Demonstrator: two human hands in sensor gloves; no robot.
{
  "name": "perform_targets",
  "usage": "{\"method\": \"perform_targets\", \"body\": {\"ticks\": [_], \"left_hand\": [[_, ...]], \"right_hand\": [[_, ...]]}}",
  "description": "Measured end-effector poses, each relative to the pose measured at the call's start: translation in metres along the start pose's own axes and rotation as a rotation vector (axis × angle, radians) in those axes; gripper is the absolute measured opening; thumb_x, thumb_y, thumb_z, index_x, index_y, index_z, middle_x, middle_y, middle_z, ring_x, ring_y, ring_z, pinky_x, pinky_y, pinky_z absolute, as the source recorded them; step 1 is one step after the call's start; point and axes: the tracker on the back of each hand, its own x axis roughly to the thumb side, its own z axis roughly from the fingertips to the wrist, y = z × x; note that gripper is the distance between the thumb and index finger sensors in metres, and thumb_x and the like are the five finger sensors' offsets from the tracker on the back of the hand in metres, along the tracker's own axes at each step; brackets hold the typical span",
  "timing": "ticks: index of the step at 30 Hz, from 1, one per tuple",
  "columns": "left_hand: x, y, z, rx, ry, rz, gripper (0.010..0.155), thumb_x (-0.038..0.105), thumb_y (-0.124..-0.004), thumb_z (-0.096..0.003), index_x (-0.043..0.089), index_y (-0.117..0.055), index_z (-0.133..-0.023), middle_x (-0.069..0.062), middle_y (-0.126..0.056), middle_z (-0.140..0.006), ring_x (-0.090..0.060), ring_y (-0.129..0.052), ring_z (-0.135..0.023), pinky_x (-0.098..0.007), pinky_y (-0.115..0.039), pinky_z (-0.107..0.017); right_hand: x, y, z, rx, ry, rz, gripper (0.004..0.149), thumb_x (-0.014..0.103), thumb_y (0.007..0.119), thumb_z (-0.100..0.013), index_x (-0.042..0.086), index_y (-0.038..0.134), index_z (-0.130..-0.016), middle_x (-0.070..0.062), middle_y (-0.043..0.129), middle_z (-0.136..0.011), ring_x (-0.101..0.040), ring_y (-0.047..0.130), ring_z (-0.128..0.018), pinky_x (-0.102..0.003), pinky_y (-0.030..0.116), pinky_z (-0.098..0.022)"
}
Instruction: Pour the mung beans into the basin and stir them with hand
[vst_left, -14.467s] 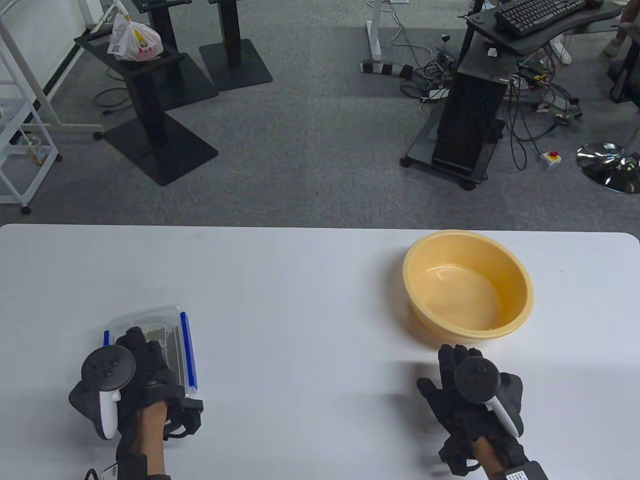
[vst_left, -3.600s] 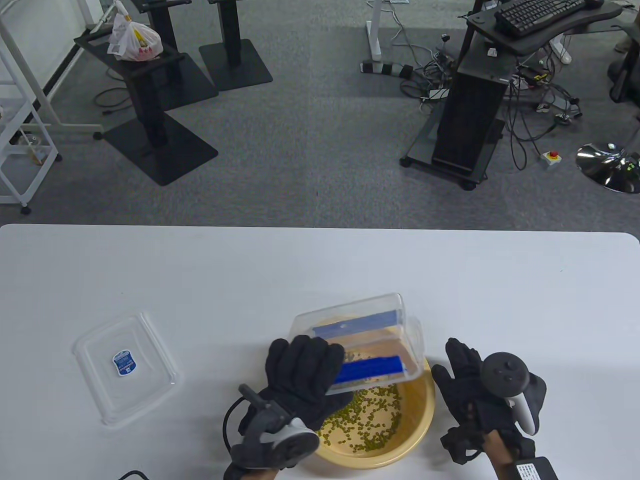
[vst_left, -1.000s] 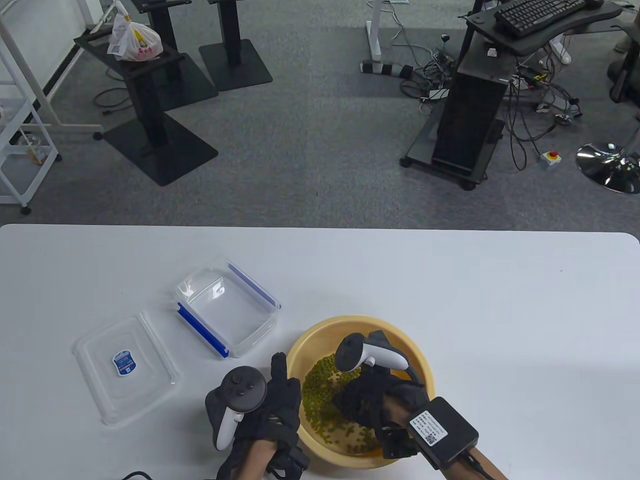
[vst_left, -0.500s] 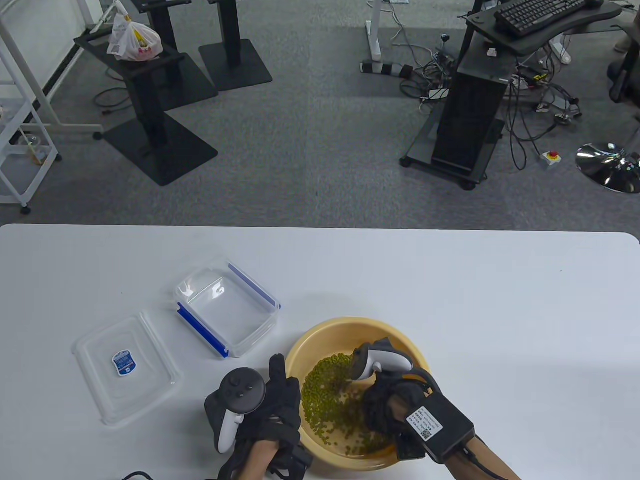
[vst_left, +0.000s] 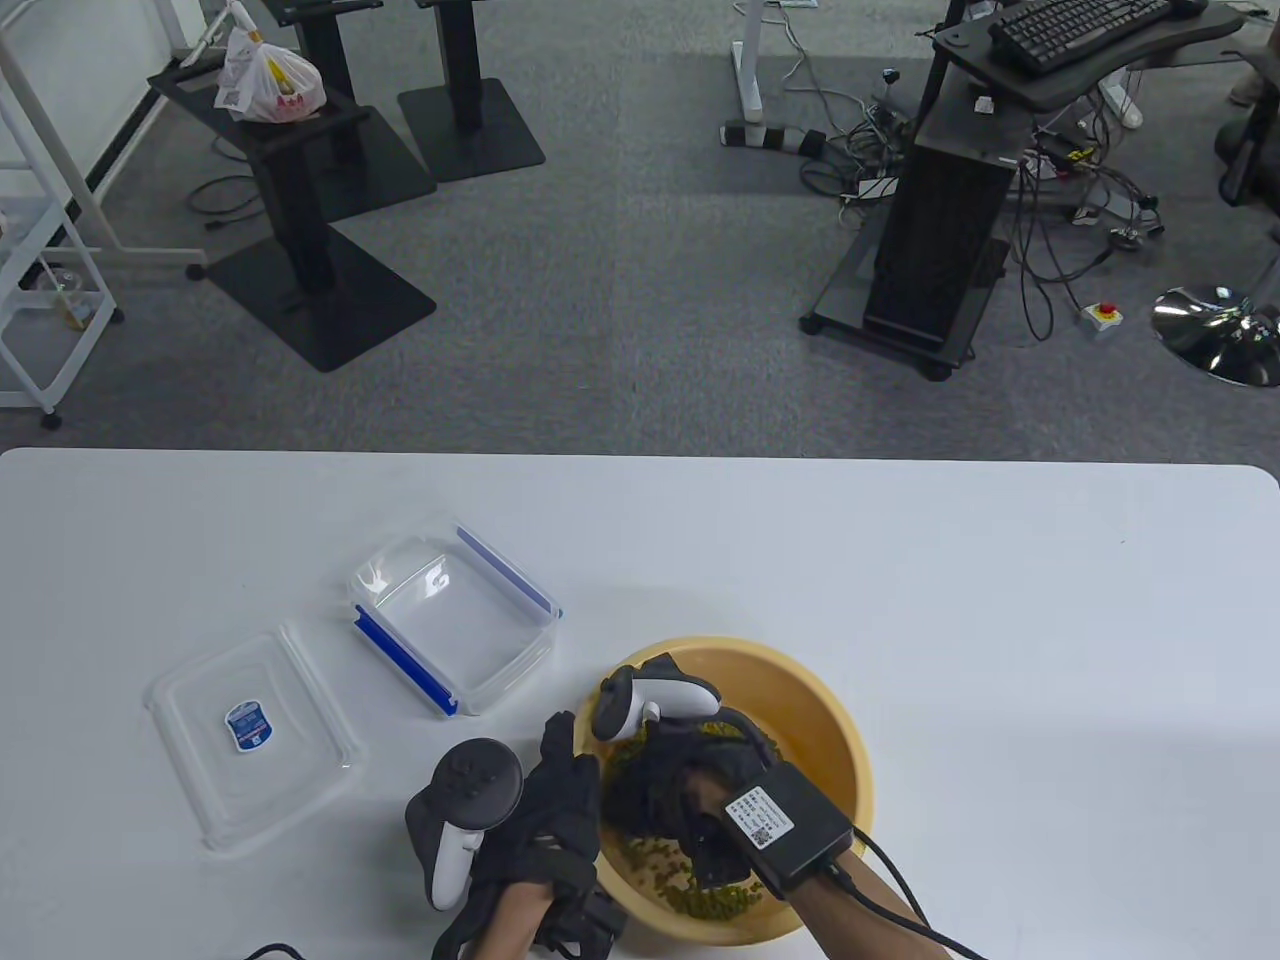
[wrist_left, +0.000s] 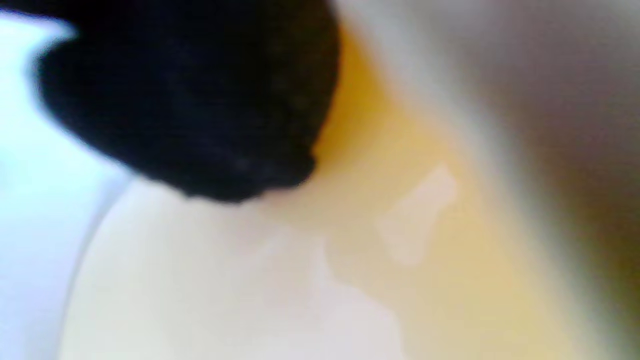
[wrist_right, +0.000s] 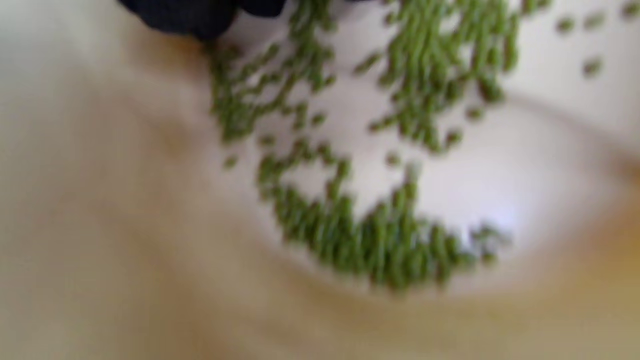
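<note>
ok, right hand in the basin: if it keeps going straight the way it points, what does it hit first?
Likely the basin's inner wall on the left-hand side, next to the left hand. The right hand points left across the mung beans; its fingers are hidden, so depth is uncertain.

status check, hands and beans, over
Right hand down in the basin among the mung beans. Left hand against the basin's outer wall. Nothing blocking.
</note>
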Motion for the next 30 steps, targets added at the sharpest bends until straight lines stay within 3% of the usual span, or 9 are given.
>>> {"method": "perform_targets", "body": {"ticks": [1,7,11,15,17,19,23,28,30], "left_hand": [[0.000,0.000,0.000,0.001,0.000,0.002,0.064,0.025,-0.063,-0.0568,-0.001,-0.041,-0.110,-0.044,-0.077,-0.085,-0.021,-0.105,0.000,-0.029,-0.089,0.009],[0.001,-0.001,0.001,0.012,-0.004,-0.008,0.064,0.026,-0.063,-0.0566,-0.002,-0.041,-0.110,-0.044,-0.077,-0.085,-0.020,-0.106,0.000,-0.029,-0.089,0.009],[0.002,-0.002,0.002,0.020,0.005,-0.023,0.064,0.026,-0.063,-0.0568,-0.002,-0.040,-0.110,-0.044,-0.077,-0.085,-0.019,-0.106,0.000,-0.028,-0.090,0.009],[0.002,-0.002,0.002,0.026,0.005,-0.032,0.065,0.026,-0.062,-0.0570,-0.002,-0.039,-0.110,-0.044,-0.077,-0.085,-0.018,-0.107,0.000,-0.027,-0.090,0.010],[0.003,-0.003,0.003,0.025,0.007,-0.029,0.065,0.026,-0.062,-0.0571,-0.003,-0.037,-0.110,-0.044,-0.076,-0.085,-0.018,-0.107,0.000,-0.027,-0.091,0.010],[0.002,-0.003,0.002,0.024,0.000,-0.012,0.065,0.026,-0.062,-0.0571,-0.004,-0.037,-0.110,-0.044,-0.076,-0.084,-0.018,-0.107,0.000,-0.028,-0.091,0.010],[-0.001,-0.003,0.004,0.024,0.005,0.043,0.063,0.027,-0.062,-0.0581,0.001,-0.041,-0.112,-0.045,-0.077,-0.084,-0.019,-0.105,0.000,-0.028,-0.089,0.009],[-0.001,-0.003,0.004,0.025,0.009,0.045,0.063,0.027,-0.061,-0.0582,0.001,-0.042,-0.112,-0.045,-0.077,-0.084,-0.020,-0.105,0.001,-0.028,-0.088,0.010],[-0.001,-0.003,0.004,0.027,0.005,0.043,0.063,0.027,-0.062,-0.0583,0.001,-0.042,-0.112,-0.044,-0.077,-0.085,-0.020,-0.105,0.001,-0.028,-0.088,0.010]], "right_hand": [[-0.004,-0.003,-0.002,-0.039,0.024,-0.006,0.056,0.037,0.064,-0.036,0.040,0.050,-0.090,0.006,0.027,-0.098,-0.032,0.005,-0.094,-0.048,0.025,-0.075],[-0.052,-0.014,-0.003,-0.092,0.248,-0.133,0.063,0.043,0.063,-0.036,0.046,0.033,-0.091,0.000,0.025,-0.096,-0.025,0.019,-0.094,-0.051,0.038,-0.075],[-0.077,0.000,0.011,-0.090,0.287,-0.063,0.072,0.044,0.063,-0.035,0.020,0.031,-0.095,-0.024,0.043,-0.085,-0.043,0.050,-0.082,-0.048,0.065,-0.059],[-0.073,0.031,0.023,0.125,0.224,-0.108,0.078,0.042,0.064,-0.036,0.000,0.027,-0.091,-0.034,0.041,-0.083,-0.052,0.048,-0.078,-0.048,0.068,-0.055],[-0.059,0.044,0.027,0.232,0.112,-0.090,0.074,0.041,0.062,-0.037,-0.005,0.034,-0.089,-0.034,0.051,-0.080,-0.052,0.059,-0.074,-0.043,0.072,-0.052],[-0.039,0.054,0.026,0.323,0.030,-0.090,0.068,0.040,0.062,-0.037,0.002,0.044,-0.090,-0.026,0.057,-0.083,-0.046,0.062,-0.076,-0.040,0.073,-0.052],[-0.009,0.047,0.015,0.405,-0.015,-0.109,0.065,0.036,0.065,-0.036,0.030,0.035,-0.094,-0.005,0.041,-0.092,-0.032,0.043,-0.086,-0.035,0.056,-0.063],[0.001,0.008,-0.005,0.174,-0.051,-0.019,0.061,0.039,0.063,-0.037,0.037,0.039,-0.093,0.002,0.036,-0.094,-0.027,0.036,-0.087,-0.033,0.047,-0.066],[-0.007,-0.006,-0.009,0.049,0.016,-0.074,0.061,0.040,0.064,-0.036,0.038,0.040,-0.092,0.002,0.036,-0.093,-0.026,0.036,-0.088,-0.033,0.046,-0.066]]}}
